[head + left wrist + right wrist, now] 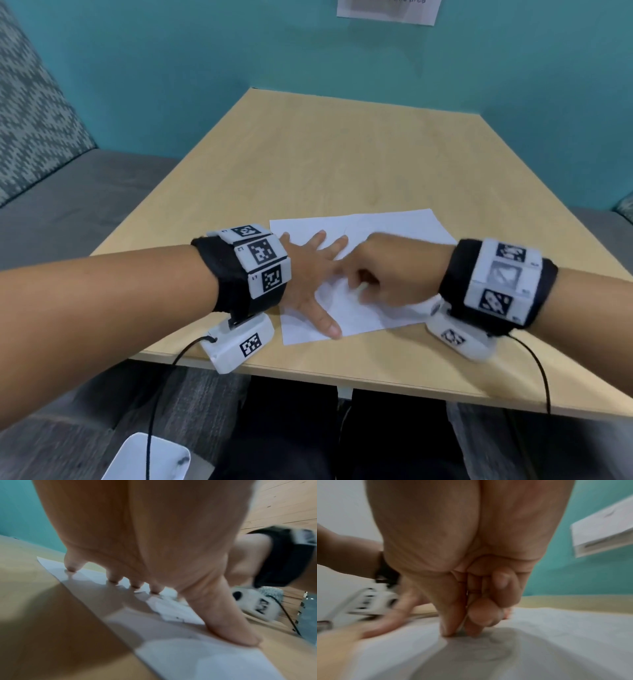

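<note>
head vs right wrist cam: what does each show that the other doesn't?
Head only: the full outline of the paper on the table, the tagged wrist bands on both arms, and the grey bench.

Right wrist only: the palm side of the right hand, its fingertips pressed together at the sheet, with faint pencil lines just in front of them.

Both: the paper, the left hand spread flat on it, the right hand pinching a small pale thing too blurred to identify, and the notice on the teal wall.
</note>
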The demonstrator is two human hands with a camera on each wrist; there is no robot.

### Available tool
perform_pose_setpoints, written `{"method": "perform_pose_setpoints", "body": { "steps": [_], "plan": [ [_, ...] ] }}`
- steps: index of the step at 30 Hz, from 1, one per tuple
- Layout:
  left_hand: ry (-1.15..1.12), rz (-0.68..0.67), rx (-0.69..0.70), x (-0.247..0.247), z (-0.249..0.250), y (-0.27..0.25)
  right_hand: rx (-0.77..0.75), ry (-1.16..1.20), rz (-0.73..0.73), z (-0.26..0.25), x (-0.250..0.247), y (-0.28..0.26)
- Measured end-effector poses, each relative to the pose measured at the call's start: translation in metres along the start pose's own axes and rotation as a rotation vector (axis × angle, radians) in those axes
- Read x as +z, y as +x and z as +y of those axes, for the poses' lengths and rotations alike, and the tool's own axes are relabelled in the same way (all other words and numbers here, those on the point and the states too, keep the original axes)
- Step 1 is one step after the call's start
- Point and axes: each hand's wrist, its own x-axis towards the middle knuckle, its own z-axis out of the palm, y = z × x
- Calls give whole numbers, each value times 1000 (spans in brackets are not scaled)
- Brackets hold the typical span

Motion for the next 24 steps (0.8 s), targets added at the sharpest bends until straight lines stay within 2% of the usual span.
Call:
{"method": "perform_pose_setpoints", "body": {
  "steps": [2,3,7,12,16,21,24],
  "plan": [
    [11,-3,-13,0,1,0,70,-14,51,12,-6,3],
    [6,-1,-10,0,0,0,59,-6,42,9,-5,2],
    [1,-3,5,2,-2,1,-81,42,-86,-15,9,-7],
    [36,-7,-30,-1,3,-2,78,-17,56,15,-4,1],
    [8,-10,0,2,-4,0,-51,26,-68,-11,9,-7],
    [38,-26,-28,1,1,-3,93,2,39,18,-6,2],
    [21,-32,12,1,-3,-3,-52,40,-49,-9,8,-6]
  ]
}}
